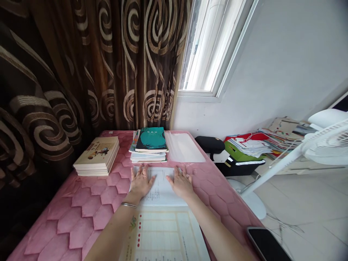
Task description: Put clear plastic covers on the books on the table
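Observation:
An open book [160, 224] lies on the pink quilted bed cover, with its near page showing a pale table and red dots. My left hand [141, 182] rests flat on the far page's left part, fingers spread. Flat on the right part of that same page is my right hand [180, 183], also with fingers apart. Both palms press down and neither hand grasps anything. Just beyond my fingertips stands a stack of books topped by a teal book [152, 139]. Beside it lies a pile of clear plastic sheets [186, 146].
A stack of beige books [98, 154] sits at the left. A black phone [268, 243] lies near the right edge of the pink cover [89, 214]. A white standing fan [288, 156], a green-and-black box [241, 156] and piled papers are on the right. Patterned curtains hang behind.

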### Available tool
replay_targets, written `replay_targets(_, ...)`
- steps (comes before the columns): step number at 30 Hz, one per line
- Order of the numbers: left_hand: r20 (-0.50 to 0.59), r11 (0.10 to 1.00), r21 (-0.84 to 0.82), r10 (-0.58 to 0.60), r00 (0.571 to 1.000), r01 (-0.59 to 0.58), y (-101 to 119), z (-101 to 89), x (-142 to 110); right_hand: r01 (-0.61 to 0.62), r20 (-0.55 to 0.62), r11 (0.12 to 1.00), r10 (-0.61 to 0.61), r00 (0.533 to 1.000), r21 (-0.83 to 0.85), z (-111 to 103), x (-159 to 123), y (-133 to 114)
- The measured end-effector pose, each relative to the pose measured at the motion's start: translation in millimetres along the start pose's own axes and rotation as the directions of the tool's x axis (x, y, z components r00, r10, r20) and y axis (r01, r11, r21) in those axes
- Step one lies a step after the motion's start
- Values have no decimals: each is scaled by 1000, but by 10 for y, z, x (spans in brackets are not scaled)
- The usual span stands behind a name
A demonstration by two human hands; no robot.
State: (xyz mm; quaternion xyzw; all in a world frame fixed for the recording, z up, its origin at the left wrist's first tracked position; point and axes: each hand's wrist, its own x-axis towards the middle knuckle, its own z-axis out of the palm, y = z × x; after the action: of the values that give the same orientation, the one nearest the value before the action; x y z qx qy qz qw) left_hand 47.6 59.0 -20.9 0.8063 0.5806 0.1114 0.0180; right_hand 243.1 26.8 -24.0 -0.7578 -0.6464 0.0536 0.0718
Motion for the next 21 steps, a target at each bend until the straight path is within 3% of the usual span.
replay_targets(12,-82,988,43,-148,986,152,-318,-60,-82,-42,-26,999,42,999,22,58,-27,73)
replay_targets(21,-75,960,122,-244,967,252,-230,-46,-79,-108,-68,991,113,991,73,34,-40,85)
